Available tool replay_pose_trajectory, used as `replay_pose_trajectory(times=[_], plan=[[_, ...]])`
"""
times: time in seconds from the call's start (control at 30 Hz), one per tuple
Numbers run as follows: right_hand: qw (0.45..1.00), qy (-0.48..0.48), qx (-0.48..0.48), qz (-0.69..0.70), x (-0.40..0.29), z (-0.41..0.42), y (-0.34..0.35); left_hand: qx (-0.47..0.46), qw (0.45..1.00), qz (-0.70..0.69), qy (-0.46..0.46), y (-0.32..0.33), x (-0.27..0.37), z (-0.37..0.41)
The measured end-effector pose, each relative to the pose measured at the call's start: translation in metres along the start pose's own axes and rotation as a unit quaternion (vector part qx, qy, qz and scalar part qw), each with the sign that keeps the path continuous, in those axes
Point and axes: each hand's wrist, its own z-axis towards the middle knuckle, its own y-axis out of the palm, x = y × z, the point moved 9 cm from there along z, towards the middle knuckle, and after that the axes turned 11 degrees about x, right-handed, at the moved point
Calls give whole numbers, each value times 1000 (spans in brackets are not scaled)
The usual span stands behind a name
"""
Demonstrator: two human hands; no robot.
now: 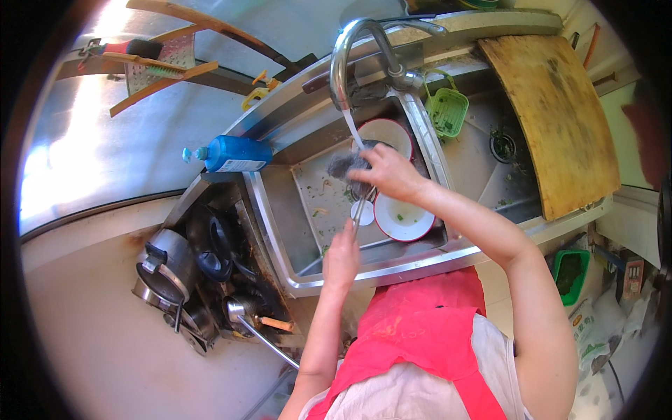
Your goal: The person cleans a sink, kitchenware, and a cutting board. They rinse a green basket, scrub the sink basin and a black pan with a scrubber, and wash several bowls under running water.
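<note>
My left hand [341,260] grips the lower end of a metal utensil's handle [359,211] over the sink basin [273,210]. My right hand [391,172] holds a grey scrubbing cloth or pad [344,165] against the utensil's upper part, which is mostly hidden. From the curved chrome faucet [340,68], a stream of water [353,128] falls onto the pad. Beneath my hands lie a red-rimmed white enamel bowl [403,218], another red-rimmed dish [386,128] and a small white cup or dish [362,212]. Green scraps are scattered on the basin floor.
A blue detergent bottle [239,153] stands at the basin's left corner. A green basket [449,113] sits in the right basin, partly covered by a wooden cutting board [562,126]. Pots [170,262] and a black wok or pan [210,244] crowd the left. Brushes [142,50] hang beyond the sink.
</note>
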Motion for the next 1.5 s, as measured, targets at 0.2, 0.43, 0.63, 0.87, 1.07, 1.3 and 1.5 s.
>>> replay_pose_trajectory(times=[0.2,0.43,0.63,0.87,1.07,1.3,1.5], plan=[[987,138,66,-47,67,5,-28,5,999,42,-4,-13,0,17],[972,199,97,-74,51,-4,-34,-22,997,71,16,-25,21,39],[989,120,20,-83,15,-12,-5,-27,996,85,29,-19,28,47],[996,77,-21,-26,-14,-2,7,-7,995,89,46,-18,37,61],[984,112,7,-141,41,-3,-1,-44,992,108,45,-10,43,55],[979,134,-32,-149,48,-11,11,-57,993,104,26,-9,40,43],[960,253,54,-108,92,-15,-47,0,998,57,-3,-31,37,45]])
